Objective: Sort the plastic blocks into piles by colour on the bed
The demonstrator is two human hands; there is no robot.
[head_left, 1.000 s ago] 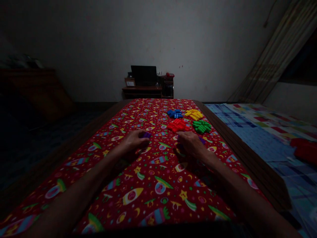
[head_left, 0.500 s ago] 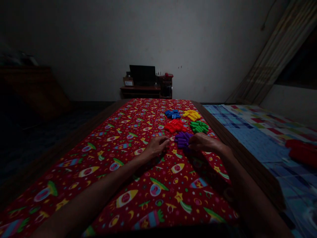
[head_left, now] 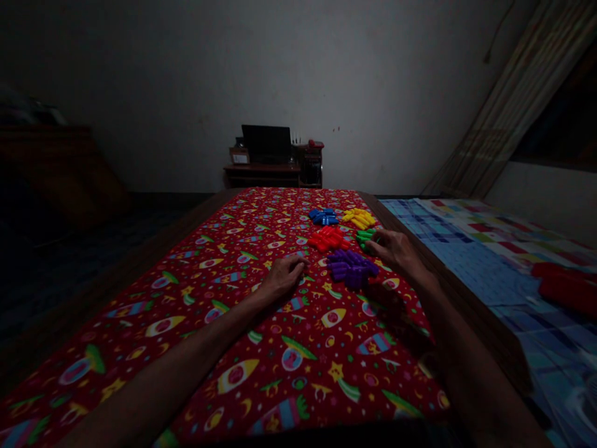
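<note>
Head view: from where I stand, the person leans over a long worktop [head_left: 140, 264] draped in a red rocket-print cloth [head_left: 280, 348]. The right hand [head_left: 394, 249] lies low with its fingers stretched forward, tips on the green pile [head_left: 365, 236]; I cannot tell whether a piece is pinched. The left hand [head_left: 282, 279] rests on the cloth loosely curled, knuckles up, and whether it hides anything I cannot tell. Between the hands, just in front of the right wrist, sits the purple pile [head_left: 352, 267]. Beyond it lie the red pile [head_left: 329, 238], blue pile [head_left: 324, 216] and yellow pile [head_left: 359, 218], each close to its neighbour but apart.

To my eye, tidy work here means moving the right fingers lightly, nudging green pieces inward without sweeping them into the red or purple, and keeping the wrist lifted off the purple heap.

The green pile lies near the worktop's right edge, where a checked sheet [head_left: 466, 249] begins, so pieces could roll off that side. Left of the piles the cloth is wide and bare.
</note>
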